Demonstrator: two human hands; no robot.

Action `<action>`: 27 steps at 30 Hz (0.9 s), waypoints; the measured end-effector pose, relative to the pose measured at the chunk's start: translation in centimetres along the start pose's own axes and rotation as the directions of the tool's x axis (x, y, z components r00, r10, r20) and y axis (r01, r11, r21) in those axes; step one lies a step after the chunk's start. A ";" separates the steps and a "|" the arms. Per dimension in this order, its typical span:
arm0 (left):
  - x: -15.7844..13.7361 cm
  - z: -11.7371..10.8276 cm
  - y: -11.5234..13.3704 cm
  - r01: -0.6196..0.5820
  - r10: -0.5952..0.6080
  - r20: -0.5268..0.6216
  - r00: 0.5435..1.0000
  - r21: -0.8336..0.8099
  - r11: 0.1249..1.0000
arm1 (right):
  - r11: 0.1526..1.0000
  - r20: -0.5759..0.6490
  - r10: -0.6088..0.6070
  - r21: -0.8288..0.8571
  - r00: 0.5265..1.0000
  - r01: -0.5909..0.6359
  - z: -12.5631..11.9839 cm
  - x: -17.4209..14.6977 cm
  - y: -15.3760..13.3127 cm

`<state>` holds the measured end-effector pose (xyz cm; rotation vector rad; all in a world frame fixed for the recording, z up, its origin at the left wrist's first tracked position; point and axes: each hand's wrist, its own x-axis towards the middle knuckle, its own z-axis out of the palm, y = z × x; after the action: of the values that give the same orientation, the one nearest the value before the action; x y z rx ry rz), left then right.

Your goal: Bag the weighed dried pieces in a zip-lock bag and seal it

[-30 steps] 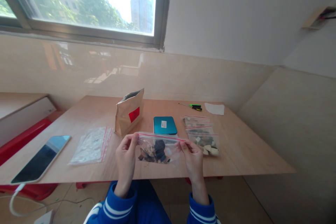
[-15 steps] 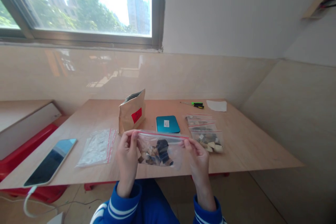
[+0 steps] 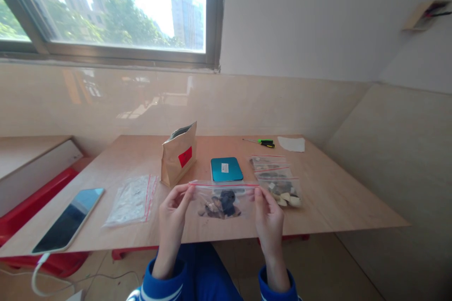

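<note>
A clear zip bag (image 3: 208, 196) with a red seal line hangs between my hands above the table's near edge. Dark and brown stone-like pieces (image 3: 226, 203) lie at the bottom of it. My left hand (image 3: 173, 211) pinches the bag's top left corner between thumb and fingers. The top right corner is pinched in the same way by my right hand (image 3: 269, 216). Just beyond the bag lies a blue-green flat case (image 3: 231, 171) with a white label. Several filled zip bags (image 3: 282, 190) overlap to the right of it, pale pieces in the nearest.
A brown paper pouch (image 3: 178, 157) with a red label stands open-topped behind my left hand. Flat clear bags (image 3: 130, 200) and a cabled phone (image 3: 68, 221) lie on the left. Screwdrivers (image 3: 266, 143) and a white paper piece (image 3: 291, 144) are at the back of the table (image 3: 349, 197).
The held bag has levelled out, its left corner lower than before. Its contents have shifted and sit more centred. Both hands keep their pinch on the corners.
</note>
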<state>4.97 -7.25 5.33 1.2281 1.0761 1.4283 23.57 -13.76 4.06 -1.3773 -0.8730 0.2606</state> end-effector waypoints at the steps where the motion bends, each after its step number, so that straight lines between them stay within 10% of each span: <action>1: 0.0 -0.2 0.0 -0.021 0.021 0.003 1.000 0.043 0.999 | 1.000 0.001 -0.010 -0.012 1.000 0.010 -0.1 0.0 0.2; 13: -1.2 -1.0 0.1 -0.148 0.175 -0.067 0.982 0.299 0.943 | 0.997 -0.055 -0.033 0.075 0.998 0.037 0.2 -0.4 -0.2; 27: -1.8 1.7 -1.3 -0.019 0.031 0.033 0.999 -0.307 0.952 | 0.873 0.151 0.268 0.379 0.952 -0.306 1.9 -0.8 0.6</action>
<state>6.94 -8.77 3.98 1.0418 0.7796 1.5203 21.96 -12.76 3.04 -1.1101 -0.6417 0.7018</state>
